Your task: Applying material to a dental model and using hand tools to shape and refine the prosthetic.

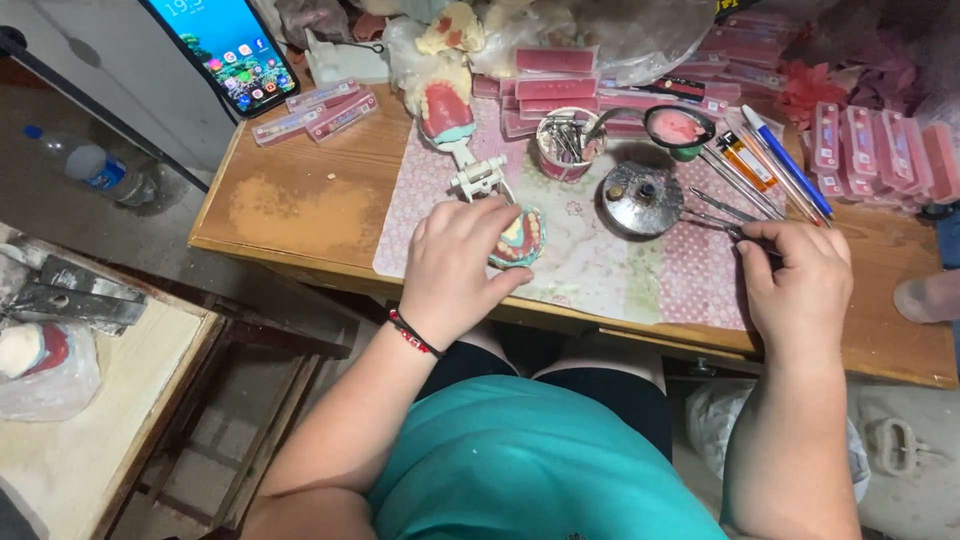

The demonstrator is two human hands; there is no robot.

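Steadying the denture model [518, 238] in a cupped left hand [455, 268], the right hand [800, 285] pinched a metal tool [722, 208] pointed toward 10 o'clock at the burner [640, 198], likely for heating.

A wooden desk [300, 210] with a worn, lighter patch on its top stands against the far side of the space. A pink patterned mat [620, 265] covers its middle section. To the left, a lower pale wooden table [110, 420] sits well apart from the desk, above a slatted wooden frame [260, 420]. The floor [150, 240] is bare grey concrete; a plastic bottle [95, 165] lies on it. Lighting is even and diffuse, without hard shadows.
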